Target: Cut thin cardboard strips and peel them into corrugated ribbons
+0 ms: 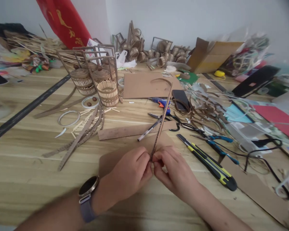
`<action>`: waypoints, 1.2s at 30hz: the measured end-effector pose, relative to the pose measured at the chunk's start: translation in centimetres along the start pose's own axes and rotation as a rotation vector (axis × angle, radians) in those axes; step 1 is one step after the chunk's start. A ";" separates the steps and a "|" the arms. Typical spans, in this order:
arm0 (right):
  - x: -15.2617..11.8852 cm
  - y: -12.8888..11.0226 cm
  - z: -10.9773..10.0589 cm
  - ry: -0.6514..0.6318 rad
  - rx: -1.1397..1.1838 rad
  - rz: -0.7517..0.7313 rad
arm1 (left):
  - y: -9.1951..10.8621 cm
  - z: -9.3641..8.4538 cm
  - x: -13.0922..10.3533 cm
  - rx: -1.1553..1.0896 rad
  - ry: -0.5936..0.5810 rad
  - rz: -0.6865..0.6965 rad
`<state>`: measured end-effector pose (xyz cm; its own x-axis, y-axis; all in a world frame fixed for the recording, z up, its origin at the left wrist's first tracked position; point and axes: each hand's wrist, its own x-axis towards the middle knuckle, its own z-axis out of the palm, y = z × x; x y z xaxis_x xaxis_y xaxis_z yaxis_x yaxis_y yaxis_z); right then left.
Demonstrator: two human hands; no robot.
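Observation:
A long, thin brown strip (162, 123) rises from between my hands and curls over at its top. My left hand (135, 165), with a watch (89, 186) on the wrist, is closed on its lower end. Close against it, my right hand (172, 166) pinches the same end, its fingertips beside the strip. The very tip of the strip is hidden by my fingers. Beneath both hands lies a piece of brown cardboard (108, 159). Just beyond are a pen (149, 130), a flat brown strip (122, 132) and black scissors (178, 120).
A yellow-black cutter (207, 162) and blue-handled pliers (219, 147) lie at the right. Small slatted baskets in frames (107, 93) stand at the back left. Loose strips (78, 141) lie left of my hands. Behind are a phone (181, 100) and a glue gun (161, 103).

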<state>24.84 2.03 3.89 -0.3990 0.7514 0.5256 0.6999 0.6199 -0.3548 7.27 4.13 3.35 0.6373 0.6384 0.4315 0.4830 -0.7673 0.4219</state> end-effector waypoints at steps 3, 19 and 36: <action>0.1 0.2 -0.8 -0.089 0.105 0.042 | -0.2 -0.2 0.0 -0.077 -0.049 0.020; 0.1 0.3 -1.9 -0.111 0.217 0.067 | -0.7 -1.0 0.3 -0.232 -0.116 -0.006; -0.6 -0.7 -1.0 0.241 0.063 -0.022 | 0.1 -0.7 0.1 -0.276 0.078 -0.058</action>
<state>25.21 0.88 4.60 -0.2554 0.6668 0.7001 0.6518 0.6536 -0.3848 7.00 4.15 4.02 0.5598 0.6919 0.4560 0.3290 -0.6906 0.6441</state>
